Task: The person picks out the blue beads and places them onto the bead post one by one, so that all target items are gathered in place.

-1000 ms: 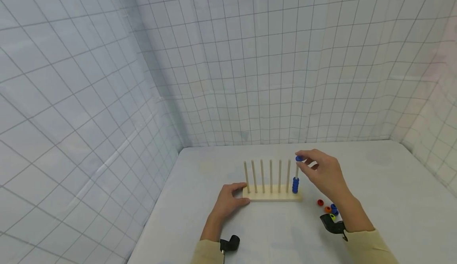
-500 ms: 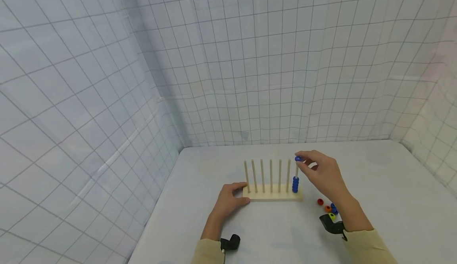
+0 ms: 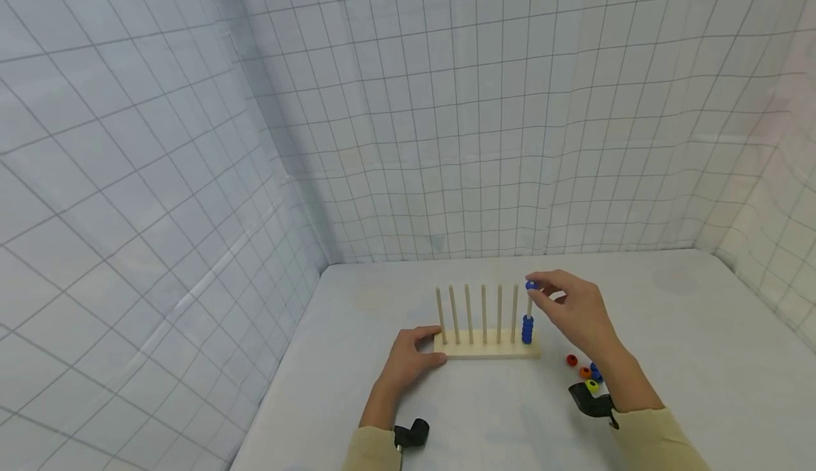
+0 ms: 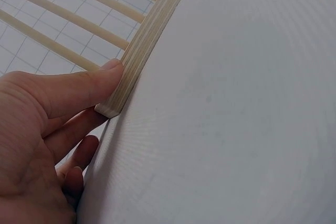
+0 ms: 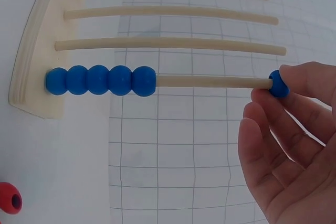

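A wooden peg rack (image 3: 474, 350) with several upright pegs stands on the table. My left hand (image 3: 408, 356) grips the left end of its base, thumb on the front edge and fingers behind, as the left wrist view also shows. At the rack's right end, my right hand (image 3: 576, 308) pinches a blue bead (image 5: 279, 83) between thumb and fingers at the tip of the rightmost peg (image 5: 210, 82). In the right wrist view the peg's tip meets the bead's hole. Several blue beads (image 5: 98, 80) are stacked at the bottom of that same peg; the other pegs carry none.
Right of the rack, under my right forearm, lie loose beads: a red bead (image 3: 571, 360), an orange bead (image 3: 584, 372), a yellow bead (image 3: 591, 386) and blue ones (image 3: 596, 376), partly hidden by the wrist. White gridded sheeting (image 3: 484, 138) hangs behind and beside the table.
My right hand has shifted slightly left and down, bringing the pinched blue bead over the rightmost peg's tip. My left hand keeps its grip on the base.
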Motion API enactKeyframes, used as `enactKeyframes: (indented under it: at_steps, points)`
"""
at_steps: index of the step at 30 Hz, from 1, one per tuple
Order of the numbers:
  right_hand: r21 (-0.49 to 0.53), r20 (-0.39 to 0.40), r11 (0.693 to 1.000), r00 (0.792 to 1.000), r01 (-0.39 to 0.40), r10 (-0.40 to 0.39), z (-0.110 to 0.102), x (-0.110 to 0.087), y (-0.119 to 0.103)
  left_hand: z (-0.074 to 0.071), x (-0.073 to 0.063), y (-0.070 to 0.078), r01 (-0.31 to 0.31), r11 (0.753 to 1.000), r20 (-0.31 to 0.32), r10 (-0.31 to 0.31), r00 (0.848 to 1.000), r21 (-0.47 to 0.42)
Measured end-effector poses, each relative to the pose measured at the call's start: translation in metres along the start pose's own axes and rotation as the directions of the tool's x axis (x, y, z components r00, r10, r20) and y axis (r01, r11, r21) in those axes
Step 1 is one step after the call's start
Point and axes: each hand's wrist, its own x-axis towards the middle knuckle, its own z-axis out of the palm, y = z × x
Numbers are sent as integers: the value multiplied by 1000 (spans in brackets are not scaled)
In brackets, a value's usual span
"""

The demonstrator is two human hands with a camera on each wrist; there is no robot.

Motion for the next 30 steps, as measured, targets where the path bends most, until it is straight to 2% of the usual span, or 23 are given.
enactKeyframes:
  at_steps: [6,16,30]
  points:
    - [26,17,999,1000,-26,25,2,-2,2,0,0,0,-3,1000,2,3,1000,-7]
    - [32,30,999,999,-36,35,2,-4,4,1,1,-2,-13,1000,3,13,1000,-5]
    - [33,44,998,998,-44,43,6,-6,8,0,-1,2,-28,1000,-3,28,1000,11]
